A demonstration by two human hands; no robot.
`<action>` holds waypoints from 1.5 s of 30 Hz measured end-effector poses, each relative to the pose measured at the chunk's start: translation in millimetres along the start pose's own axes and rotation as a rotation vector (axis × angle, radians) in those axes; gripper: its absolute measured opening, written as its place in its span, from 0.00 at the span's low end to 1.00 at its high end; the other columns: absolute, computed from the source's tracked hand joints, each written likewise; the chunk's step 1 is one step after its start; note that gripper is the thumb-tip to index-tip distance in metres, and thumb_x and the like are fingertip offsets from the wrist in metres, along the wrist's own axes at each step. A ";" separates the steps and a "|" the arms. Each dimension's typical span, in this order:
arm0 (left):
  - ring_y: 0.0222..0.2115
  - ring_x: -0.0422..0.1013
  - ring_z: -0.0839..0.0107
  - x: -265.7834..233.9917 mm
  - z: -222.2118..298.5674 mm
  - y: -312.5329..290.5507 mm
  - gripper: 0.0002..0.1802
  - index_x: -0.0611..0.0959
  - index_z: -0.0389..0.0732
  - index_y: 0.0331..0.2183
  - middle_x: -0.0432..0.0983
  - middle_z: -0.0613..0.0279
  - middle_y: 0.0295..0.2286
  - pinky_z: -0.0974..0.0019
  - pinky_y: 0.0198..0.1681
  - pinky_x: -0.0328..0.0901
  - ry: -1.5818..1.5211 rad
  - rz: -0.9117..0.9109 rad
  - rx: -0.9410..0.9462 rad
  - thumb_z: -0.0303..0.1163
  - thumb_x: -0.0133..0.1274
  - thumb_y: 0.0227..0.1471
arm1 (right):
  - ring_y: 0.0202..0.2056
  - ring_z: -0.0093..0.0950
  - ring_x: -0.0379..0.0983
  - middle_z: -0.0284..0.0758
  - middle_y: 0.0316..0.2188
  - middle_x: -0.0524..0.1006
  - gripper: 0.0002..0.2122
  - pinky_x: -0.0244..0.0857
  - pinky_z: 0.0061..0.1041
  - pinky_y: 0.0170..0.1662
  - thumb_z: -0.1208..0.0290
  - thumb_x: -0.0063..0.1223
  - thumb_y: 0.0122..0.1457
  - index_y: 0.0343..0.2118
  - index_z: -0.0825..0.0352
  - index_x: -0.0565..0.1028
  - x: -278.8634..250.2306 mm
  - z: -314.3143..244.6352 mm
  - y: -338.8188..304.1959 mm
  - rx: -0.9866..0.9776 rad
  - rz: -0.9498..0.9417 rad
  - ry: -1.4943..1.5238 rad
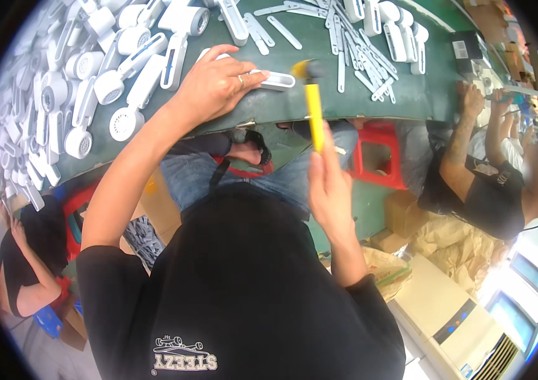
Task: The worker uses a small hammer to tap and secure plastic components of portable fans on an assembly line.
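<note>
Gripping a slim yellow hammer (pixel 314 114) is the right hand (pixel 332 187); the left hand (pixel 214 85) clamps a grooved white handpiece (pixel 277 81).

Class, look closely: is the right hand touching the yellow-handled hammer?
Touching. The head view shows the right hand closed around the lower end of the yellow-handled hammer.
</note>
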State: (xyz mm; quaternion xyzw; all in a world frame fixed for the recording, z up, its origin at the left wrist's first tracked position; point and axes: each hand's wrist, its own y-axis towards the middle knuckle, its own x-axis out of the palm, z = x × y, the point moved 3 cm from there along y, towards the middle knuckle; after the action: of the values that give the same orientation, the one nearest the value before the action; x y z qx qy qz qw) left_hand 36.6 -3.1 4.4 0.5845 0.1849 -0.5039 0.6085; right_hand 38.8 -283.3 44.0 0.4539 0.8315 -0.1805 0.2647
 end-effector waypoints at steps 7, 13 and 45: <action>0.50 0.74 0.64 -1.0 27.2 21.9 0.15 0.90 0.43 0.39 0.80 0.66 0.36 0.50 0.72 0.56 -0.014 -0.218 0.109 0.28 0.65 0.46 | 0.24 0.16 0.63 0.27 0.25 0.70 0.25 0.60 0.21 0.30 0.67 0.48 0.74 0.72 0.60 0.62 -13.8 12.7 0.9 0.261 -0.090 0.241; 0.62 0.64 0.54 -23.3 48.5 10.9 0.26 0.90 0.49 0.46 0.72 0.63 0.62 0.50 0.71 0.53 -0.048 -0.316 0.029 0.18 0.57 0.44 | 0.21 0.15 0.65 0.25 0.25 0.73 0.23 0.61 0.17 0.24 0.72 0.51 0.73 0.68 0.62 0.65 -25.3 13.7 -11.1 0.250 -0.071 0.586; 0.41 0.77 0.49 3.7 34.4 -56.0 0.29 0.82 0.40 0.57 0.83 0.50 0.41 0.52 0.49 0.71 -0.232 0.231 -0.515 0.25 0.68 0.53 | 0.39 0.39 0.85 0.50 0.36 0.85 0.36 0.76 0.36 0.43 0.57 0.68 0.62 0.70 0.66 0.66 -42.2 35.1 71.1 0.077 0.135 -0.039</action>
State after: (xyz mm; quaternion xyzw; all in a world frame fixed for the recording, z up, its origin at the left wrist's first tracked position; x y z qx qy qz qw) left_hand -20.8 -24.7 -19.4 0.3669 0.1682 -0.4314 0.8069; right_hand 127.8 -292.9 37.3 0.5150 0.7861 -0.2031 0.2748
